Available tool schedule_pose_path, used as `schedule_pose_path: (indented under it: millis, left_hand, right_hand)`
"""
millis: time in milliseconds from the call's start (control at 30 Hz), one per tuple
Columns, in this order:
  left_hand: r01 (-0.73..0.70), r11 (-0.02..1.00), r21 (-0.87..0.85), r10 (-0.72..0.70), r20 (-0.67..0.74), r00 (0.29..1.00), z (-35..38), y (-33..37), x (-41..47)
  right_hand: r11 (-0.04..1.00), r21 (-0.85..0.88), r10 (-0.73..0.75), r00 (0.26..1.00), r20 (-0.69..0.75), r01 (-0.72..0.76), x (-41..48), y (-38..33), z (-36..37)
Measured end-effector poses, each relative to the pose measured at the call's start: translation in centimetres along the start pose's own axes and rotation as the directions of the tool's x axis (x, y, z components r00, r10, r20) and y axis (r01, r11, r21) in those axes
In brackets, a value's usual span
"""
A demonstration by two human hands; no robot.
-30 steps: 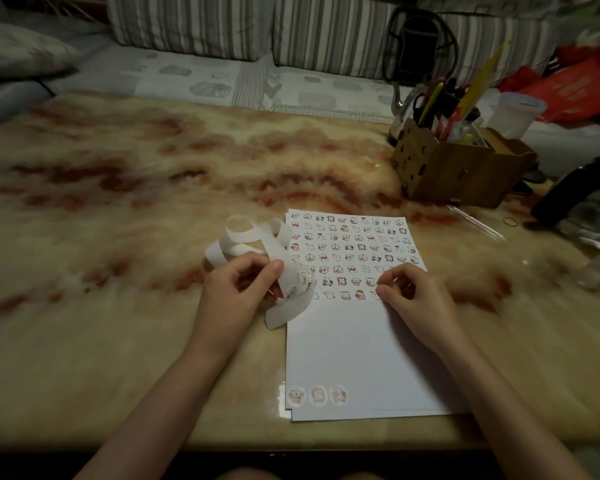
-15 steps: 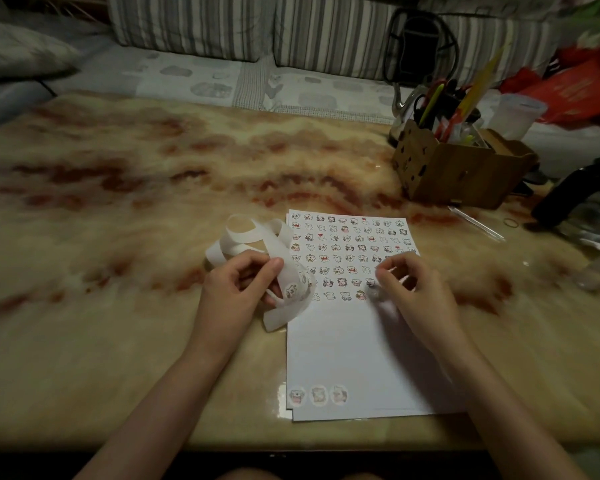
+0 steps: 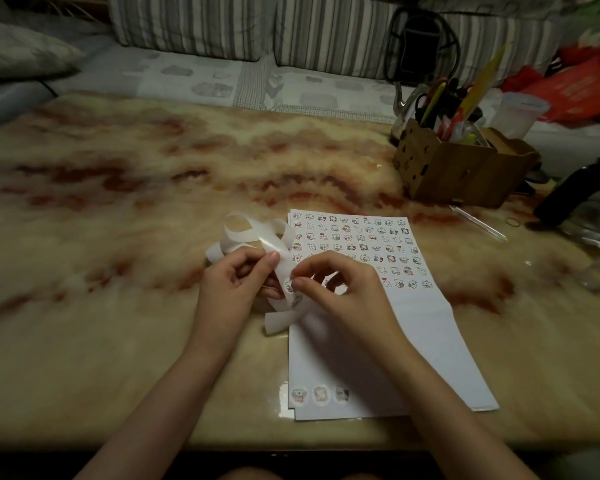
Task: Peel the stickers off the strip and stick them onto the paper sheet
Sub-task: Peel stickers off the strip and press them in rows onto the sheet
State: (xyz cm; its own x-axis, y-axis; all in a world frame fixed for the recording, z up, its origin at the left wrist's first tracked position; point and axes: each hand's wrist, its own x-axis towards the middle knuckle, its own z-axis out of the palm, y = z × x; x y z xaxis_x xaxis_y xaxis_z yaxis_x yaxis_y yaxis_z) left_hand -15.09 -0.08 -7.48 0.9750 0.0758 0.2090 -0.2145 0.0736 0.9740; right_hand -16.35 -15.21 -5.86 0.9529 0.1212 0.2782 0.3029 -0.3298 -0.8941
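A white paper sheet point(image 3: 426, 344) lies on the marbled table, its far half covered with rows of small cartoon stickers and three larger ones at its near left corner. A long curled white sticker strip point(image 3: 246, 233) loops just left of the sheet. My left hand point(image 3: 232, 289) grips the strip between thumb and fingers. My right hand point(image 3: 347, 292) has its thumb and forefinger pinched at a sticker point(image 3: 289, 285) on the strip, right beside my left thumb.
A brown cardboard box point(image 3: 465, 171) full of pens and scissors stands at the far right, with a clear pen point(image 3: 478, 221) lying in front of it. A dark object point(image 3: 575, 192) and plastic wrapping lie at the right edge. A striped sofa runs behind the table.
My right hand left the sticker rows on the sheet and moved left to the strip, where it now pinches at a sticker. My left hand kept holding the strip.
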Motion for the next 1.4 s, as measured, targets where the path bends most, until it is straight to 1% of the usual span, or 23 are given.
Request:
schedule_pose_path:
  millis: [167, 333, 533, 733, 967, 1067, 1167, 1233, 1267, 1333, 1400]
  left_hand:
    - [0.021, 0.999, -0.047, -0.018, 0.050, 0.999, 0.0, 0.0, -0.1]
    - [-0.029, 0.997, 0.067, 0.021, 0.113, 0.993, 0.0, -0.4, -0.2]
    - [-0.058, 0.993, 0.100, 0.047, 0.111, 0.993, -0.1, -0.3, -0.3]
    - [-0.051, 0.992, 0.117, 0.038, 0.111, 0.993, -0.2, -0.3, -0.3]
    - [-0.057, 0.989, 0.135, 0.043, 0.104, 0.994, -0.1, -0.3, -0.4]
    - [-0.052, 0.988, 0.144, 0.037, 0.104, 0.994, -0.1, -0.3, -0.3]
    - [-0.032, 0.991, 0.133, 0.021, 0.086, 0.996, -0.1, -0.5, -0.2]
    - [-0.021, 0.991, 0.131, 0.011, 0.075, 0.997, -0.1, -0.7, -0.2]
    - [-0.016, 0.991, 0.134, 0.006, 0.073, 0.997, -0.1, -0.7, -0.2]
    - [-0.010, 0.991, 0.136, 0.000, 0.071, 0.997, -0.1, -0.7, -0.2]
    - [-0.008, 0.990, 0.140, -0.002, 0.070, 0.998, -0.1, -0.7, -0.2]
  right_hand:
    - [0.999, 0.037, 0.017, 0.999, -0.031, -0.016, 0.0, 0.0, -0.1]
    - [0.999, 0.049, 0.011, 0.999, -0.051, -0.009, 0.1, 0.1, -0.1]
    - [1.000, 0.019, 0.009, 0.998, -0.057, -0.008, 0.0, 0.3, 0.0]
    - [1.000, -0.023, -0.010, 0.999, -0.051, 0.009, -0.1, 0.3, 0.0]
    - [0.982, -0.171, -0.086, 0.996, -0.032, 0.079, -0.5, 0.3, 0.0]
    - [0.984, -0.143, -0.104, 0.995, -0.005, 0.103, -0.7, 0.2, -0.3]
    - [0.992, -0.082, -0.103, 0.995, -0.017, 0.101, -0.9, -0.2, -1.1]
    - [0.997, -0.037, -0.065, 0.997, -0.037, 0.064, -0.8, -0.5, -1.9]
    - [1.000, -0.006, -0.021, 0.999, -0.043, 0.021, -0.7, -0.5, -2.4]
    - [0.995, 0.030, 0.098, 0.994, -0.050, -0.097, -0.3, -0.3, -3.8]
    - [0.969, 0.064, 0.245, 0.967, -0.067, -0.241, 0.0, 0.3, -5.5]
